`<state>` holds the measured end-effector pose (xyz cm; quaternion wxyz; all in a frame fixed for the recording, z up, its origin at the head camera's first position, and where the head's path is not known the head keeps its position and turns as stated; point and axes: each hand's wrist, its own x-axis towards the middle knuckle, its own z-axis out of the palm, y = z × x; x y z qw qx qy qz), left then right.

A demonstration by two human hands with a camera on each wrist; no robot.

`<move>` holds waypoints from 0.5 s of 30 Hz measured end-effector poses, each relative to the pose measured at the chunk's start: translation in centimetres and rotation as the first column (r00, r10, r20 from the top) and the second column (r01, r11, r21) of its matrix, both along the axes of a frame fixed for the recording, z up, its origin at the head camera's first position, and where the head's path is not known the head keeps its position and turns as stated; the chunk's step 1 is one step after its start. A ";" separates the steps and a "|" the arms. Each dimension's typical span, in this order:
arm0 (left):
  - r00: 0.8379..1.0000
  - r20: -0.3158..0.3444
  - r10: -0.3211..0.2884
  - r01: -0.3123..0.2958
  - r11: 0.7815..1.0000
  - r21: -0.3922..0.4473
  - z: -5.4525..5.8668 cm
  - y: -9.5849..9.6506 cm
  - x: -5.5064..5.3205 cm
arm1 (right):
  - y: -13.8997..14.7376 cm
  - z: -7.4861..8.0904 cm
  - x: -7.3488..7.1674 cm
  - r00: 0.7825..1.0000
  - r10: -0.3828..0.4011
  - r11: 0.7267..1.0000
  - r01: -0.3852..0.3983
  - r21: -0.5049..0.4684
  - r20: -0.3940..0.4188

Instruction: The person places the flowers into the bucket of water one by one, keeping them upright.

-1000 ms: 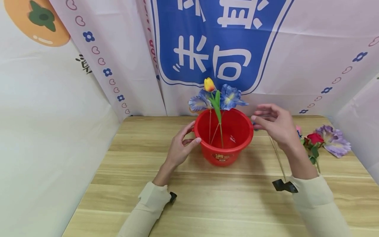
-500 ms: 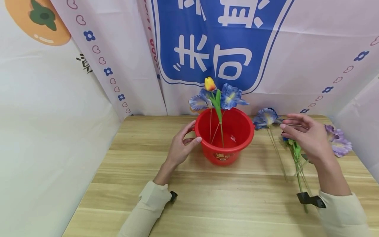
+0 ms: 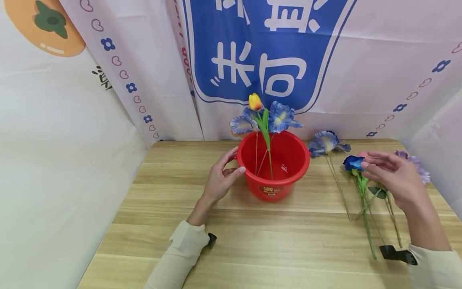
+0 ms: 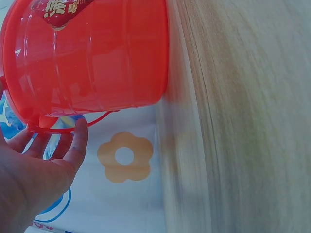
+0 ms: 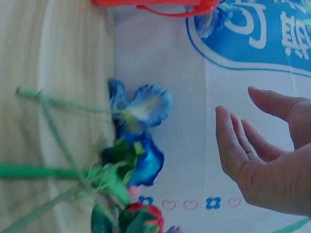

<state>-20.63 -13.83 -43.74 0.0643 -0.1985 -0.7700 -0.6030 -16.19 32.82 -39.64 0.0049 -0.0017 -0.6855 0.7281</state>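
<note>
Looks partway through filling red bucket (image 3: 273, 183). Has 3 flowers (image 3: 245, 123) inside: tulip (image 3: 254, 102), 2 blue irises (image 3: 282, 117). Seems to leave several on table (image 3: 288, 241), including blue rose (image 3: 353, 163) and red rose (image 5: 148, 213). Holds bucket with left hand (image 3: 218, 178), fingers and thumb curved round edge; has right hand (image 3: 398, 176) near blue rose, gripping nothing, thumb apart from fingers.

The head view looks forward and down at the red bucket (image 3: 272, 184) from above its near side. The left wrist view, turned sideways, faces the bucket close up; both share its label (image 4: 60, 9). The right wrist view, also sideways, faces the backdrop (image 5: 165, 58) right of the bucket, sharing the blue rose (image 5: 148, 162) with the head view.
</note>
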 end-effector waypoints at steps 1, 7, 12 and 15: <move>1.000 -0.001 0.000 0.000 1.000 0.000 0.0 0.0 0.0 | 0.3 -0.2 0.1 1.000 -0.001 1.000 0.001 0.010 0.009; 1.000 -0.009 -0.003 0.003 1.000 0.005 -0.1 0.0 -0.1 | 1.8 -1.6 0.8 0.999 -0.040 0.999 0.040 0.007 0.030; 1.000 -0.008 -0.008 0.009 1.000 0.014 -0.1 0.0 -0.1 | 2.8 -2.5 1.3 0.994 -0.093 0.996 0.093 -0.012 0.052; 1.000 -0.008 -0.006 0.006 1.000 0.010 -0.1 -0.1 -0.1 | 3.4 -2.9 1.5 0.990 -0.116 0.993 0.117 0.000 0.080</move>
